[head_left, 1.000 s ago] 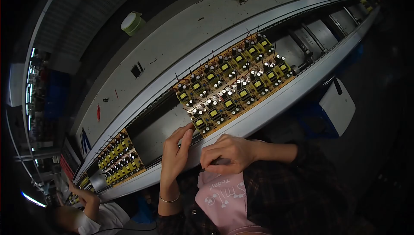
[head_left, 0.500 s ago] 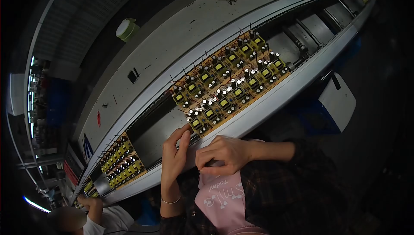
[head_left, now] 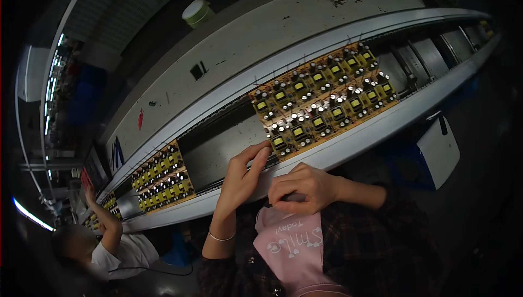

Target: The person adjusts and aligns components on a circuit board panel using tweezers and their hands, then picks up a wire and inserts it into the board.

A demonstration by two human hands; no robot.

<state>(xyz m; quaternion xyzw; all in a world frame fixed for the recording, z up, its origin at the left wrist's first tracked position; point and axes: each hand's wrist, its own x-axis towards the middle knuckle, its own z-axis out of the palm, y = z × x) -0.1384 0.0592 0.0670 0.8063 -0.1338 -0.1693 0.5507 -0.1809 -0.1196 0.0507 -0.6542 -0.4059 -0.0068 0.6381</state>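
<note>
A large circuit board panel [head_left: 327,94], covered with yellow-topped transformers and small capacitors, lies on the conveyor. My left hand [head_left: 243,176] has its fingers stretched out, with the tips at the panel's near left corner and the thumb slightly apart. Just to the right, my right hand [head_left: 301,188] is curled closed in front of the conveyor's near rail. Something dark shows under its fingers, too hidden to identify. A pink apron [head_left: 291,245] hangs below both hands.
The conveyor's white rail [head_left: 348,139] curves across the view. Another populated panel [head_left: 162,180] sits farther left. A co-worker's arm [head_left: 109,219] reaches to the line. Beyond are a worn bench [head_left: 250,35] and a green-white container [head_left: 197,14]; a white-topped stool [head_left: 440,150] stands right.
The view has shifted, so the conveyor, panels and both my hands appear farther right. My hands keep nearly the same pose beside the panel. The co-worker's arm has moved upward.
</note>
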